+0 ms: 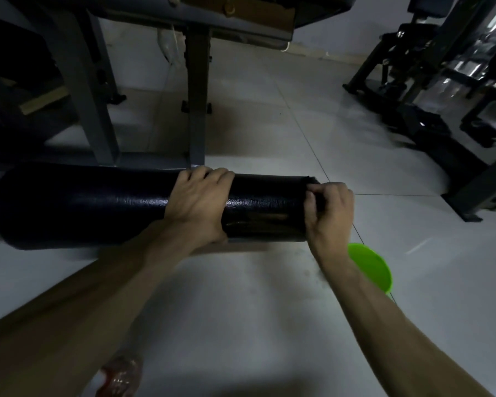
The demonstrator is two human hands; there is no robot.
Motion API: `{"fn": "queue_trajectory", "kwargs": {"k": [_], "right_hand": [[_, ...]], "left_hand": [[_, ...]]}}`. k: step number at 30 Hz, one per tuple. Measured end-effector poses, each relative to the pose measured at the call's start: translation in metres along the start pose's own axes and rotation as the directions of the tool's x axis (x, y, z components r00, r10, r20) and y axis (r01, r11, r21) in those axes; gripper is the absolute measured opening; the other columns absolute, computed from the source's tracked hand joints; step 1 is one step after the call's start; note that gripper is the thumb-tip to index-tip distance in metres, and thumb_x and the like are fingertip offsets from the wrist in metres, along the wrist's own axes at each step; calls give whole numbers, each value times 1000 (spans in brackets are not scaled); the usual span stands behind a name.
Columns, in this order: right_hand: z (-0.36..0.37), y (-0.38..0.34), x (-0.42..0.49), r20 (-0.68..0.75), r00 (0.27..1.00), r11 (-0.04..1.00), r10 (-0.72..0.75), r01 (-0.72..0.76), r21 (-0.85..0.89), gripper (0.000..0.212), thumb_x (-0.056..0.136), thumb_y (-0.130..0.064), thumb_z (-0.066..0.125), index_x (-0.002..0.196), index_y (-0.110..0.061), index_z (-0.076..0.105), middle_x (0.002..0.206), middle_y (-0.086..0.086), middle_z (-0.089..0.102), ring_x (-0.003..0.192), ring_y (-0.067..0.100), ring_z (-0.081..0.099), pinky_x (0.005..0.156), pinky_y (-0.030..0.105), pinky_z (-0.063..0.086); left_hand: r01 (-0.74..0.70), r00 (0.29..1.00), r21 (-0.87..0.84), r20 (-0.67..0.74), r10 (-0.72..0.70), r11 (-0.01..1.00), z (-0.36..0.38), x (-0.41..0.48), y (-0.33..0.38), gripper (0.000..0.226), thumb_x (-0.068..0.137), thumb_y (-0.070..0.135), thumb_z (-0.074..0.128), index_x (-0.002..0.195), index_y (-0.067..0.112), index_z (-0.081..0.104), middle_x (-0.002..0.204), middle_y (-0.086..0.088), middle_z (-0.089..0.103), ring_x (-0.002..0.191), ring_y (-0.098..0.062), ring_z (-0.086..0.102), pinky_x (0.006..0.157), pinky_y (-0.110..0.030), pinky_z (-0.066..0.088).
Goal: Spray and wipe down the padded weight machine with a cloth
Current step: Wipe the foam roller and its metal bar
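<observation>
Now, looking down from the head camera, I see one padded roller (pixel 83 204). It is dark and shiny and it hangs low over the floor (pixel 298 138). Its long way runs from left to right across the person's front.

The left hand (pixel 198 202) sits on top of the roller, a little right of the middle. Its fingers curl over the far side and grip the pad. The right hand (pixel 331 213) is at the right end of the roller, touching the flat end. Its fingers are curled tight and pinch a small dark thing (pixel 319 197) against that end. I think this may be the cloth, but it is too dark to tell.

So the right hand is the one nearer the end, and the left hand is nearer the long part. Most of the roller lies to the left of both hands. I think a wipe along it would have to go that way, along the long side.

Let me count. There are two hands, both bare. There is one roller. There is one green bowl (pixel 374 267) on the floor, just under the right arm. There is one clear bottle (pixel 121 376) on the floor near the left arm; I cannot tell if it is the spray. One gray frame (pixel 196 110) stands behind the roller. One more machine (pixel 413 110) stands well apart on the right.
</observation>
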State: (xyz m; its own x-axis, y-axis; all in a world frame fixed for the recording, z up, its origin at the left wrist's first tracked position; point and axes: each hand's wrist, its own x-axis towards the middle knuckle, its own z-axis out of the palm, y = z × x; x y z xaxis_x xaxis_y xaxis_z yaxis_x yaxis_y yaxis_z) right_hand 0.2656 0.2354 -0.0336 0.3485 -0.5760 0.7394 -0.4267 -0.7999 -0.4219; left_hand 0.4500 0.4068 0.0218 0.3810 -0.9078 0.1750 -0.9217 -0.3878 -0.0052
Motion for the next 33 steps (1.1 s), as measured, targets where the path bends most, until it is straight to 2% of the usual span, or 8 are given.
{"fn": "queue_trajectory", "kwargs": {"k": [5, 8, 15, 18, 21, 25, 29, 33], "right_hand": [[42, -71, -3, 94, 981, 983, -168, 158, 97, 9, 94, -12, 65, 99, -7, 70, 96, 11, 64, 90, 32, 56, 83, 42, 44], [39, -65, -2, 171, 948, 962, -267, 250, 113, 11, 97, -14, 63, 101, -6, 70, 99, 12, 63, 91, 32, 55, 85, 41, 44], [4, -3, -8, -27, 998, 999, 52, -52, 14, 15, 93, -17, 55, 99, -6, 63, 98, 11, 57, 91, 27, 49, 79, 47, 43], [28, -45, -8, 60, 994, 995, -90, 87, 54, 14, 91, -18, 57, 96, -7, 65, 96, 13, 61, 88, 34, 53, 77, 49, 45], [37, -61, -8, 218, 931, 956, -293, 281, 86, 18, 95, -21, 57, 98, -6, 67, 101, 15, 62, 88, 38, 54, 78, 49, 43], [4, -10, -5, 95, 981, 985, -170, 172, -9, 13, 94, -16, 59, 100, -7, 66, 100, 13, 62, 91, 36, 54, 79, 52, 45], [4, -13, -12, 63, 995, 996, -80, 82, -34, 13, 94, -18, 57, 100, -9, 63, 103, 12, 61, 91, 36, 54, 79, 53, 45], [44, -83, -16, 142, 962, 972, -234, 230, 48, 14, 94, -18, 60, 99, -7, 66, 102, 14, 61, 88, 35, 53, 77, 48, 43]], "left_hand": [[5, 1000, 9, 19, -5, 1000, -2, 1, 0, 119, 45, 57, 89, 147, 23, 37, 146, 6, 47, 130, -22, 42, 103, -37, 35], [18, 1000, -39, 22, -17, 999, -3, 0, -3, 123, 42, 57, 90, 148, 25, 37, 148, 7, 47, 130, -22, 43, 104, -37, 35], [15, 999, -37, 47, -13, 999, -8, 1, 1, 123, 43, 56, 92, 148, 23, 37, 151, 7, 44, 134, -22, 39, 106, -36, 32], [10, 999, -39, 45, -8, 999, -8, 3, 0, 118, 43, 56, 91, 145, 23, 41, 147, 7, 48, 131, -23, 42, 103, -37, 34], [5, 998, -70, 62, -1, 998, -11, 3, -3, 128, 43, 59, 91, 152, 23, 36, 153, 5, 44, 134, -24, 40, 105, -38, 33], [-5, 996, -122, 86, 16, 993, -12, 4, -12, 135, 43, 64, 90, 155, 23, 28, 158, 5, 38, 138, -23, 37, 108, -37, 30], [47, 999, -107, -11, -48, 993, -4, -7, -19, 143, 43, 77, 85, 159, 20, 23, 166, -2, 25, 154, -25, 18, 122, -41, 19], [109, 950, -154, -273, -149, 982, 10, -37, -42, 132, 42, 73, 88, 151, 13, 43, 163, -13, 32, 152, -34, 24, 123, -53, 19]]}}
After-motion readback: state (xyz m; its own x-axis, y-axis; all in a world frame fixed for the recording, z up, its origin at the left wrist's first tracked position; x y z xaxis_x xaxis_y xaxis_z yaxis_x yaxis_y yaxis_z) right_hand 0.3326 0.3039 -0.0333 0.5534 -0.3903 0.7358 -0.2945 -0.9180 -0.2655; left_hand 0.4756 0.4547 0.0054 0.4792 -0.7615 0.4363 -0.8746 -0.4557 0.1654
